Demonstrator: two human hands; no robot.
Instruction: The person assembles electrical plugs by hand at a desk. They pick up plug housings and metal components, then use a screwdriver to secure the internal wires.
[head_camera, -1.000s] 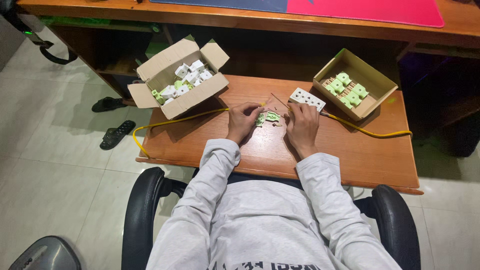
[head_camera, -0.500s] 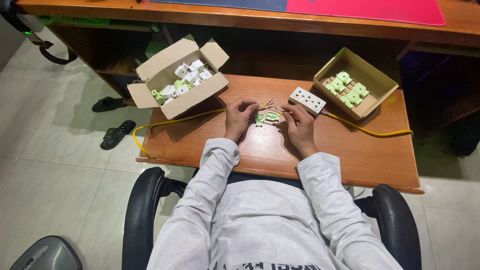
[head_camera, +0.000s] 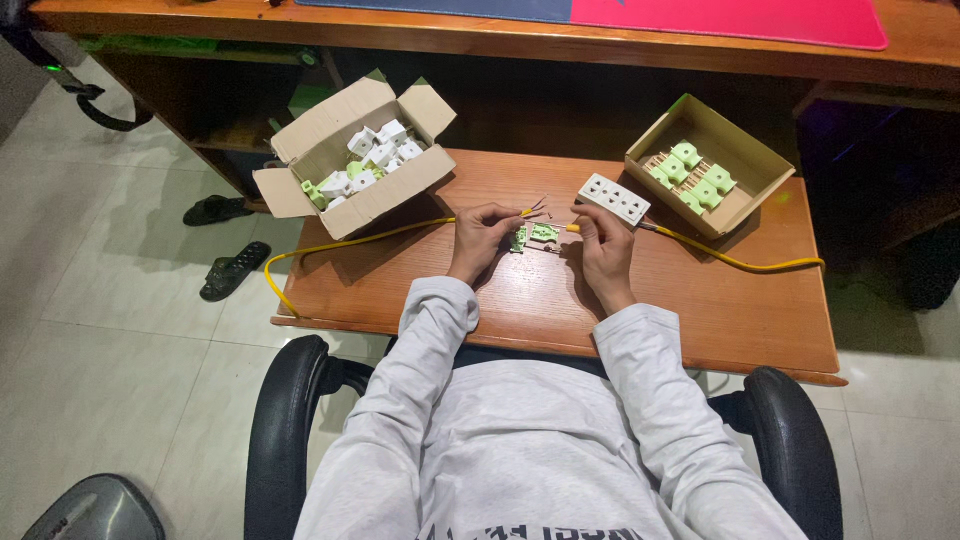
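Small green part (head_camera: 541, 235) on the table (head_camera: 700, 300), lying between both hands, long axis running left to right. Left hand (head_camera: 480, 235) just beside it, fingers (head_camera: 497, 215) pinching the yellow cable (head_camera: 370, 238) near its bared wire ends. Right hand (head_camera: 603, 245) equally near, fingertips pinched on another cable end. Pale green plastic, flat, small.
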